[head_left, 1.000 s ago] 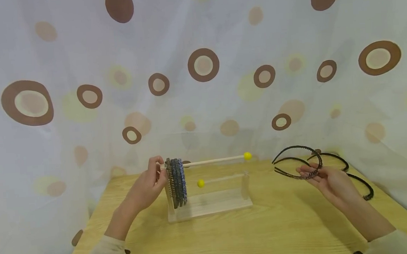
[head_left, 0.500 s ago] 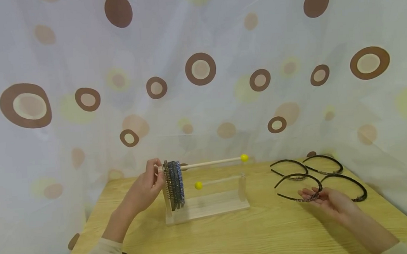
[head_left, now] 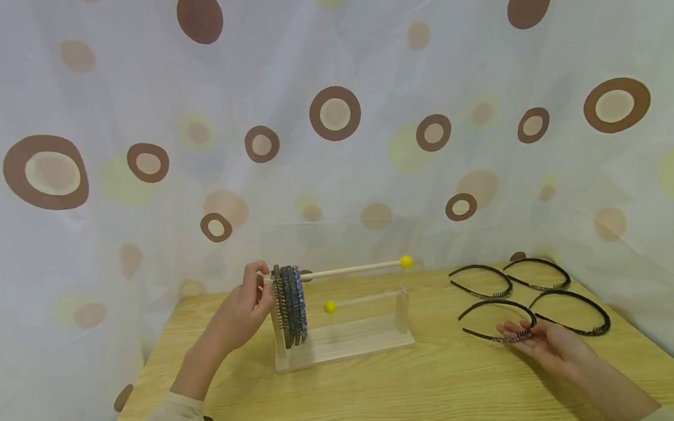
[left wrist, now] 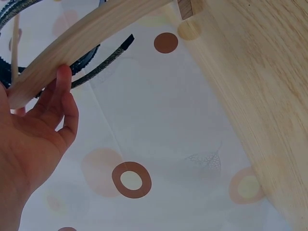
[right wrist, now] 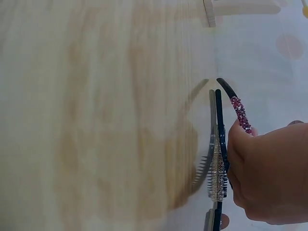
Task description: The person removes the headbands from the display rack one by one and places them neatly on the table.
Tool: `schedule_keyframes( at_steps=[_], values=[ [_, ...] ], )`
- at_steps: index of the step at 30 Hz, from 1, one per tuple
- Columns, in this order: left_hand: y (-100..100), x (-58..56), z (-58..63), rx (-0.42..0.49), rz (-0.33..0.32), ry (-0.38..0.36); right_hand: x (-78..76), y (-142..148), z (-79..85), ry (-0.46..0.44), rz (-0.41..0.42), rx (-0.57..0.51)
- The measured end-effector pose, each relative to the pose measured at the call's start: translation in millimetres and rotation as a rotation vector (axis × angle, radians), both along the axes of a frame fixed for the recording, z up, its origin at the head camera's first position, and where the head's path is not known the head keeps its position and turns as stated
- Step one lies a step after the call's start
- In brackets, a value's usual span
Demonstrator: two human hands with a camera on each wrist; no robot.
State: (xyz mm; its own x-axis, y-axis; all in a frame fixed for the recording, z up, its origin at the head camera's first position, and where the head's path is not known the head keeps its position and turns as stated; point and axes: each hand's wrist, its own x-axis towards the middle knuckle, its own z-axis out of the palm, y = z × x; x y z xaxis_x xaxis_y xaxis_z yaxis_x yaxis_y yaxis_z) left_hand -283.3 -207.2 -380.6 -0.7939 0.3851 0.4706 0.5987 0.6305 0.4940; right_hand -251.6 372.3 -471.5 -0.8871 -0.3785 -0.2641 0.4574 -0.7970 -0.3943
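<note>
My left hand (head_left: 240, 313) grips the upper end of the wooden stand's left upright (left wrist: 57, 53). Right beside it, several glittery headbands (head_left: 294, 303) hang on the stand's upper rod, grey-brown to blue. My right hand (head_left: 560, 351) holds a toothed black headband (head_left: 496, 302) low at the table by its decorated arch, fingers beneath it. In the right wrist view, pink-red beads cover part of a headband (right wrist: 240, 113) at my thumb. Three other headbands lie around it: one behind (head_left: 474, 268), one at back right (head_left: 543, 260) and one to the right (head_left: 586, 299).
The wooden stand (head_left: 350, 338) has a flat base and two rods, each with a yellow ball tip (head_left: 406, 261). It stands on a wood-grain table (head_left: 382, 388). A white curtain with brown circles (head_left: 340, 171) surrounds the table's back and sides.
My right hand has brought the headband down from the air to the table, in front of another headband. My left hand stays on the stand. The head view has shifted slightly.
</note>
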Motion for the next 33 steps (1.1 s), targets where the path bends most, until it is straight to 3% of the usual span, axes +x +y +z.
schedule_keyframes(
  at_steps=[4, 11, 14, 19, 25, 33],
  values=[
    [1, 0.2, -0.3, 0.003, 0.0, 0.005, 0.9, 2, -0.3, 0.049, 0.012, 0.117],
    [1, 0.5, -0.3, 0.001, -0.01, 0.011, 5.6, 5, 4.6, 0.08, 0.022, 0.656],
    [1, -0.4, -0.6, 0.002, -0.015, 0.01, 7.6, 8, 6.0, 0.067, 0.037, 0.756],
    [0, -1.1, 0.0, 0.002, -0.016, 0.004, 7.5, 14, 7.8, 0.1, 0.114, 0.749],
    [-2, -1.4, 0.4, 0.004, -0.015, 0.005, 5.2, 22, 3.4, 0.122, 0.196, 0.648],
    [0, -1.9, -0.5, 0.002, -0.021, 0.005, 9.6, 28, 0.9, 0.081, 0.116, 0.581]
  ],
)
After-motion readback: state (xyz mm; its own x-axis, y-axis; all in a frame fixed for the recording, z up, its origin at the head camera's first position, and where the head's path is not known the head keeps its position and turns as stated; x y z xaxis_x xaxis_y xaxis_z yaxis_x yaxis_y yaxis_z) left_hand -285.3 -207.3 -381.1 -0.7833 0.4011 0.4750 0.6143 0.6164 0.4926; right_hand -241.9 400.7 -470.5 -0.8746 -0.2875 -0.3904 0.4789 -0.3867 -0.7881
